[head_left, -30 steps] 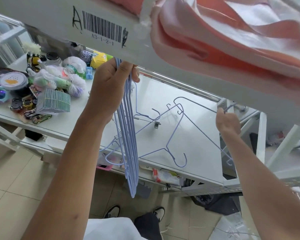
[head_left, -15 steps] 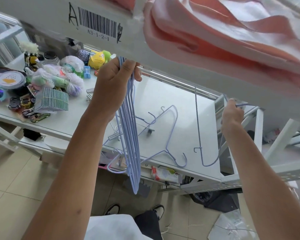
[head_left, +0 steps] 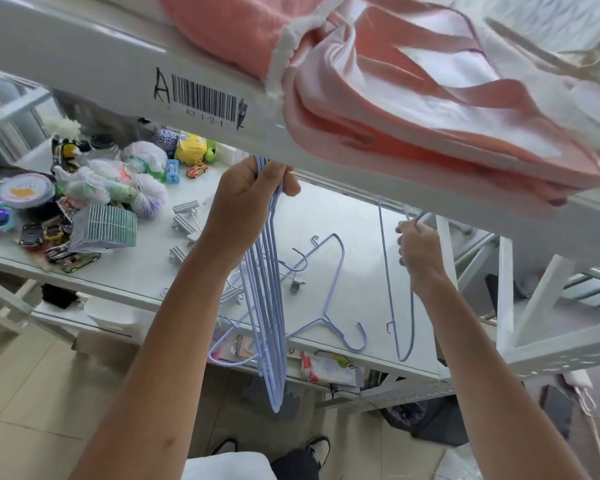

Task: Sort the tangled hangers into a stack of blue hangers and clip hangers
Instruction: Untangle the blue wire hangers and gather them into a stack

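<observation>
My left hand (head_left: 246, 206) grips a bundle of several blue wire hangers (head_left: 269, 313) that hang straight down past the table's front edge. My right hand (head_left: 418, 252) pinches a single blue hanger (head_left: 387, 271) near its top, so it dangles edge-on, hook end at the bottom. One more blue hanger (head_left: 329, 296) lies flat on the white table (head_left: 354, 220), its hook near the front edge. Under and beside the bundle lie clip hangers (head_left: 297, 282), tangled with blue wire. Grey clips (head_left: 184, 220) lie to the left of my left hand.
Toys, yarn, toy cars, a striped pad (head_left: 104, 228) and containers crowd the table's left end. A white shelf beam with a barcode label (head_left: 205, 102) runs overhead, with pink cloth (head_left: 413, 109) draped on it. White frame posts (head_left: 504, 292) stand at the right.
My right hand lifted the single blue hanger off the table and turned it from lying flat to hanging upright. The left hand kept hold of its bundle, nearly still.
</observation>
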